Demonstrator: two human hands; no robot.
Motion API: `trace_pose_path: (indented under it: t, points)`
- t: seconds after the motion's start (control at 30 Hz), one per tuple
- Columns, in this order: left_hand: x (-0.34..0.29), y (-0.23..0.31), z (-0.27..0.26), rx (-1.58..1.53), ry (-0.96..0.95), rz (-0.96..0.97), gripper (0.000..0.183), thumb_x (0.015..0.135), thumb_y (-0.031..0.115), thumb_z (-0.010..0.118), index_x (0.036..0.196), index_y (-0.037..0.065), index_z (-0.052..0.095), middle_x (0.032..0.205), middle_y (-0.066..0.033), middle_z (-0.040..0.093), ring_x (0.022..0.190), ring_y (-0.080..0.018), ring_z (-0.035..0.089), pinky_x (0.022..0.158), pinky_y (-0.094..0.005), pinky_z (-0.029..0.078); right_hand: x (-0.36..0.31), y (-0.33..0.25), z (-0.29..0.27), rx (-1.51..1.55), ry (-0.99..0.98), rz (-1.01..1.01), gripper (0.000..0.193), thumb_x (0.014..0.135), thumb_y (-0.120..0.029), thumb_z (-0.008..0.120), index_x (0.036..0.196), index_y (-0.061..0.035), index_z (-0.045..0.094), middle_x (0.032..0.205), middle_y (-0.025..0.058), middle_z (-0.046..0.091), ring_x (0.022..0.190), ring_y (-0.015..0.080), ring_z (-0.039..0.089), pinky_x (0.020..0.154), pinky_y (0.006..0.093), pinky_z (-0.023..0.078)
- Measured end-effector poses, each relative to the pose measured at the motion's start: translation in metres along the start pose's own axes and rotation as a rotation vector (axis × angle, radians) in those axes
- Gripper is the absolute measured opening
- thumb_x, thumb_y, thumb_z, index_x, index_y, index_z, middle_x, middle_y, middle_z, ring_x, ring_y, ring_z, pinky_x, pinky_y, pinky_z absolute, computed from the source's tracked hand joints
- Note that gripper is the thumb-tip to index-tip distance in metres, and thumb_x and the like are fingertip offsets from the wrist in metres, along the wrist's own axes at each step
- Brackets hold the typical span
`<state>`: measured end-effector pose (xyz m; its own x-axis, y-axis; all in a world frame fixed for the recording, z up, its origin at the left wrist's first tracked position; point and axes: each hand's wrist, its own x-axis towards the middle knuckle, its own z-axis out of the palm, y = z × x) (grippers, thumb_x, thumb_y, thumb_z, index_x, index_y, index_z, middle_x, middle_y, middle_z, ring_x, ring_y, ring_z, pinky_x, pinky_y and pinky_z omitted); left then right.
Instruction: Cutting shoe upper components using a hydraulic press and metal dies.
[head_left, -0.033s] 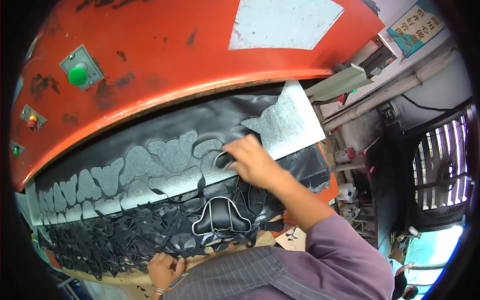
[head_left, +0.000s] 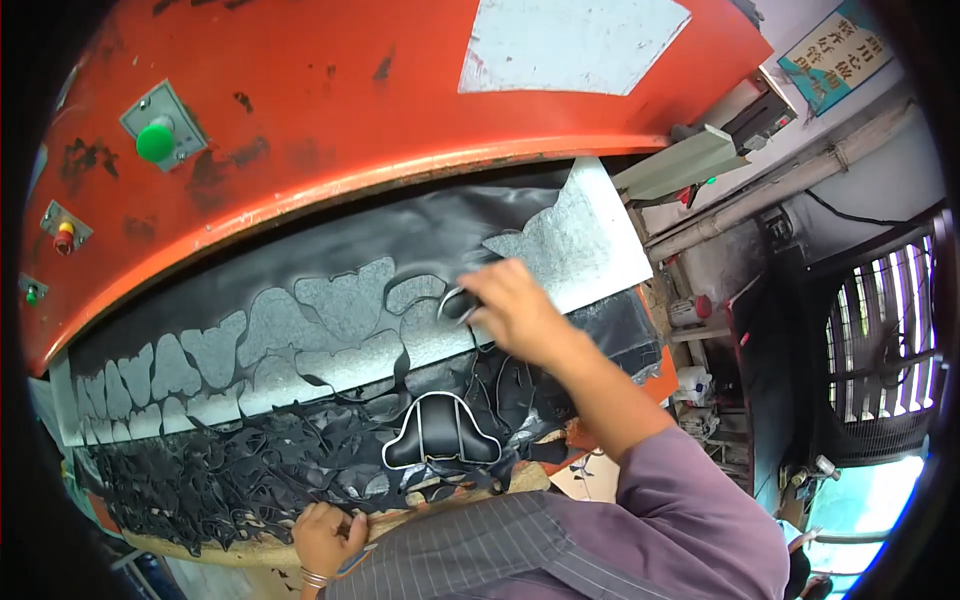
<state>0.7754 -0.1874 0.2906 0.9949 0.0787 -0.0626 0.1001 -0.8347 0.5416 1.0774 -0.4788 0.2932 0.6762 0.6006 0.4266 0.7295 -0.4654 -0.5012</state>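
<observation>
My right hand reaches over the sheet of dark material and is closed on a small dark curved piece with a pale rim. Its fingers hide part of that piece, so its exact kind does not show. Below it, on the scraps, lies a glossy black winged shape with a white edge. Near the front edge, my left hand rests beside the scraps, thumb apart from its loosely bent fingers, holding nothing. The black sheet has a row of cut-out gaps, through which a light grey board shows.
A large orange machine body spans the far side, with a green button and a red-yellow knob. Tangled black offcuts cover the near left. A black fan stands at the right.
My right hand has shifted slightly to the right and a little farther away, carrying the dark curved piece. My left hand has stayed in about the same place.
</observation>
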Motion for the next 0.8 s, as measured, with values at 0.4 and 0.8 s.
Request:
trace_pose_path:
  t: [0.4,0.8]
  points:
    - [0.004,0.013,0.004,-0.040,0.051,-0.042,0.025,0.067,0.016,0.073,0.054,0.006,0.055,0.056,-0.0080,0.050,0.056,-0.0281,0.050,0.051,-0.0385,0.039,-0.019,0.075,-0.024,0.073,-0.036,0.129,0.056,0.073,-0.020,0.078,0.125,-0.0114,0.060,0.111,0.0101,0.061,0.105,0.0279,0.052,0.093,0.0354,0.041]
    - [0.003,0.000,-0.002,-0.082,0.062,0.015,0.023,0.070,0.016,0.074,0.056,0.007,0.059,0.054,-0.0056,0.051,0.054,-0.0249,0.051,0.050,-0.0365,0.040,-0.018,0.069,-0.011,-0.003,0.033,0.193,0.055,0.071,-0.018,0.077,0.123,-0.0098,0.060,0.107,0.0139,0.061,0.100,0.0306,0.056,0.089,0.0360,0.045]
